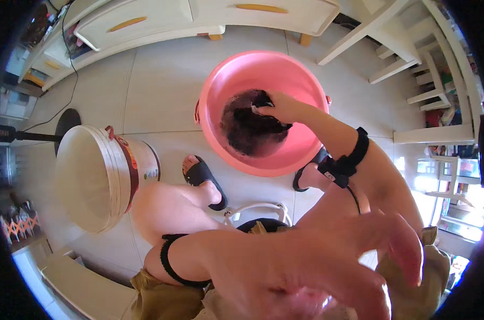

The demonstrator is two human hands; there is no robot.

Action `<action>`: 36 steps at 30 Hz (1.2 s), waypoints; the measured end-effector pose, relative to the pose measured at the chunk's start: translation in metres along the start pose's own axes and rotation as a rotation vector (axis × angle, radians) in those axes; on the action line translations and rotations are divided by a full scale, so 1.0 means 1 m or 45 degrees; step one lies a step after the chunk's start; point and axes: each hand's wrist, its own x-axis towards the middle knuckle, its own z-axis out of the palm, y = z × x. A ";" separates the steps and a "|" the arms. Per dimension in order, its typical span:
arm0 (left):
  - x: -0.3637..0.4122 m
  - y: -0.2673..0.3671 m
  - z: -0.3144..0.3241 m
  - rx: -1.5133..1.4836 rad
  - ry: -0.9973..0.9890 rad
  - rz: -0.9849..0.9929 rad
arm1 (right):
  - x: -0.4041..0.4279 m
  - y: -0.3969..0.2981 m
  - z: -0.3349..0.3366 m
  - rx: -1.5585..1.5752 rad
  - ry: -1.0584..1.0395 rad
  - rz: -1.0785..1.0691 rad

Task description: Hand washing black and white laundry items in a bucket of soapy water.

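A pink plastic basin (262,160) stands on the floor in front of me, with dark, wet-looking cloth (252,120) and murky liquid in its bottom. My right hand (282,107) reaches down into it, its fingers closed on the dark cloth. A small white bit shows near the fingertips. Very near the camera, at the lower right, my left hand (346,260) crosses over my lap with its fingers apart, shiny and holding nothing. It is partly blurred. Black straps circle both arms, and a small black device sits on the right one.
A large white plastic bucket (118,176) lies or leans at the left, its open mouth facing me. Beyond it are a black stand base (68,120) and a cable. White drawers (158,20) line the far side, white wooden furniture (386,44) the right. My sandalled feet flank the basin.
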 end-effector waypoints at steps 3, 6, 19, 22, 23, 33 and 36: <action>-0.001 -0.002 0.004 -0.058 0.007 0.064 | -0.009 -0.036 -0.013 0.053 -0.139 0.168; 0.001 -0.009 0.004 -0.139 -0.014 0.148 | -0.009 -0.038 -0.012 0.001 -0.063 0.063; 0.020 -0.038 0.007 -0.294 0.025 0.699 | 0.006 -0.026 -0.010 0.146 -0.028 0.184; 0.014 -0.019 0.002 -0.404 0.038 0.329 | 0.023 -0.022 -0.012 0.199 -0.030 0.101; 0.010 -0.010 -0.001 -0.439 0.044 0.206 | 0.030 -0.023 -0.014 0.227 0.085 0.104; -0.052 0.030 -0.110 0.169 1.158 -0.410 | 0.105 0.008 0.072 -0.069 0.264 0.068; -0.068 0.039 -0.161 0.050 1.919 -0.169 | 0.111 0.037 0.096 -0.498 -0.249 0.256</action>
